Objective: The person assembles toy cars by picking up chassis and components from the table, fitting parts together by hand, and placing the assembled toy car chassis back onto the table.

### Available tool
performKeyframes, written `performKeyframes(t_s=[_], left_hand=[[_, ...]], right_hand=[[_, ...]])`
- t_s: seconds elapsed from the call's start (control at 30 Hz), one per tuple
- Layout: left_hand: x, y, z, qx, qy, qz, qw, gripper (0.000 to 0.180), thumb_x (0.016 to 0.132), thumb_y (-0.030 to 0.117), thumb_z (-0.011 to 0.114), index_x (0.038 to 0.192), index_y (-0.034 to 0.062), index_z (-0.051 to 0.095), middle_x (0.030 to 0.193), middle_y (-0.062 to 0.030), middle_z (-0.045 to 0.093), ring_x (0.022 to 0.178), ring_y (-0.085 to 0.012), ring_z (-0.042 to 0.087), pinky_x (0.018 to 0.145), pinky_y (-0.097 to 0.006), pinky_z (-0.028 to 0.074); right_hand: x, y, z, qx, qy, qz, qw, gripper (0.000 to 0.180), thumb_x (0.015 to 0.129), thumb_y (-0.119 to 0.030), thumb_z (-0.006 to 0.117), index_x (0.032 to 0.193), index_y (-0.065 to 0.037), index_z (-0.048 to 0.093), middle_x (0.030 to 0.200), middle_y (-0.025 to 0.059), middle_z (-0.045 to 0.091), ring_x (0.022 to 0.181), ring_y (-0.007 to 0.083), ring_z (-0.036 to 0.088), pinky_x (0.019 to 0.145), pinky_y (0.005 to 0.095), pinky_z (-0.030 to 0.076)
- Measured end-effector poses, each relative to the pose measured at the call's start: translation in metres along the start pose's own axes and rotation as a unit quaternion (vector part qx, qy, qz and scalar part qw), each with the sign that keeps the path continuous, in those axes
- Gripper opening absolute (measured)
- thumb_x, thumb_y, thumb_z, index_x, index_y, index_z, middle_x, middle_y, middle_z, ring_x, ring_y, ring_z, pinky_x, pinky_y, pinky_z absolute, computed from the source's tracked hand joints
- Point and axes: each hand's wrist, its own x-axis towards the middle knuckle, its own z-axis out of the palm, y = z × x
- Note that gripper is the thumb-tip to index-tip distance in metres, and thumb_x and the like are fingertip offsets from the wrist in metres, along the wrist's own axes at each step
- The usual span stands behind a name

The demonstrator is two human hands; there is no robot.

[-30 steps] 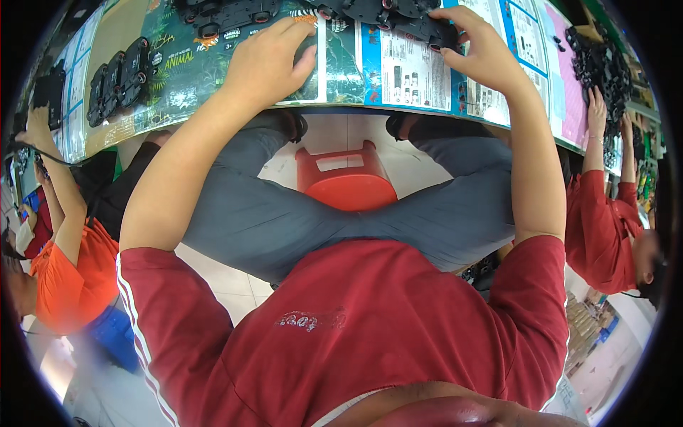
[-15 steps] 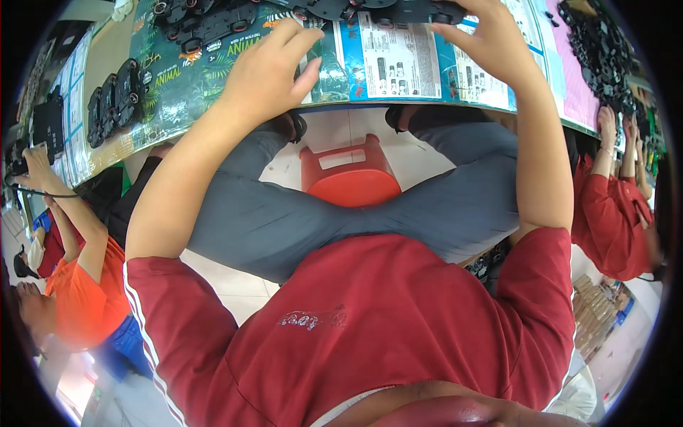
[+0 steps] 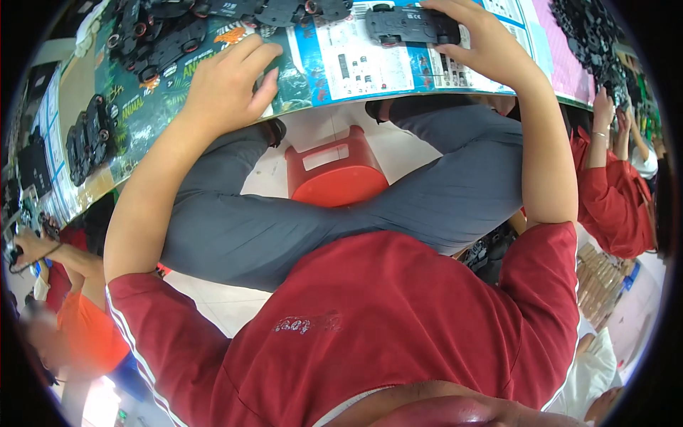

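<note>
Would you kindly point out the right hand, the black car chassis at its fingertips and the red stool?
Right hand [image 3: 491, 50]: head view, back of the hand.
Black car chassis [image 3: 407, 27]: head view, upward side.
Red stool [image 3: 341, 181]: head view, broad red panel.

A worktop [image 3: 80, 80], overlaid with a green animal-print sheet [image 3: 165, 110], blue-edged white printed sheets [image 3: 366, 70] and, toward the upper right of the frame, a pink sheet [image 3: 570, 65], carries black wheeled chassis [image 3: 172, 51] clustered at upper left. More stand in a tight row [image 3: 91, 139] at far left; a lone chassis [image 3: 405, 25] is over the white sheets, top centre-right; a heap of black parts [image 3: 589, 44] lies beside the pink.
</note>
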Motion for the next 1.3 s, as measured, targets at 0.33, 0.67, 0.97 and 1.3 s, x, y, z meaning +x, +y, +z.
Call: performKeyframes(t_s=[0.33,0.67,0.97,1.3], left_hand=[[0.002,0.000,-0.001,-0.034,-0.031,-0.017,0.999,0.025,0.084,0.010,0.070,0.109,0.0055,0.067,0.091,-0.0138,0.062,0.077,-0.0349,0.064,0.065,-0.042,0.051],[0.005,0.006,-0.001,-0.021,-0.036,-0.058,0.997,0.020,0.086,0.011,0.070,0.106,0.0060,0.067,0.080,-0.0074,0.056,0.064,-0.0249,0.058,0.058,-0.039,0.046],[0.005,-0.001,0.004,-0.001,-0.049,-0.043,0.998,0.021,0.091,0.009,0.068,0.111,0.0022,0.066,0.082,-0.0103,0.059,0.066,-0.0241,0.056,0.063,-0.035,0.047],[0.006,-0.011,0.008,0.027,-0.056,-0.037,0.997,0.020,0.094,0.012,0.065,0.111,0.0009,0.066,0.080,-0.0062,0.054,0.066,-0.0216,0.051,0.061,-0.035,0.044]], right_hand=[[-0.015,0.048,0.011,0.068,0.052,-0.012,0.996,0.062,0.080,-0.021,0.082,0.134,0.001,0.059,0.117,0.0226,0.062,0.109,0.0395,0.061,0.095,0.0440,0.050],[-0.018,0.055,0.010,0.058,0.078,0.042,0.994,0.063,0.080,-0.024,0.081,0.134,0.001,0.059,0.116,0.0229,0.062,0.108,0.0391,0.062,0.095,0.0441,0.050],[0.001,0.081,0.048,-0.018,0.151,0.065,0.986,0.061,0.076,-0.031,0.084,0.130,-0.010,0.066,0.113,0.0197,0.065,0.105,0.0390,0.066,0.090,0.0457,0.053],[-0.004,0.052,0.033,-0.036,0.075,0.107,0.991,0.044,0.086,-0.029,0.075,0.125,-0.013,0.064,0.118,0.0142,0.061,0.108,0.0377,0.067,0.087,0.0514,0.054]])
